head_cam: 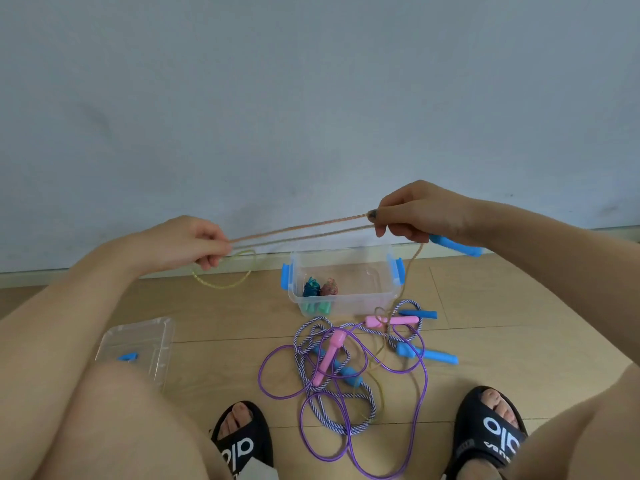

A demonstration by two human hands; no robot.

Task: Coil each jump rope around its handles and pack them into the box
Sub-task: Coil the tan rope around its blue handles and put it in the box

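Note:
My right hand [420, 211] grips a blue handle [455, 245] and pinches a thin orange-yellow rope [301, 230]. Two strands of it stretch leftward to my left hand [194, 244], which pinches them; a yellow loop [225, 271] hangs below that hand. Another strand drops from my right hand to the floor pile. The clear box [346, 299] with blue latches stands by the wall and holds coiled ropes with teal handles [315, 308]. On the floor lie a purple rope [346, 403] with pink handles [391, 322], a striped rope [311, 341] and blue handles [427, 355].
The clear lid [138, 344] with a blue latch lies on the wooden floor at the left, partly behind my knee. My feet in black slippers [242, 441] frame the rope pile. A pale wall [311, 98] rises right behind the box.

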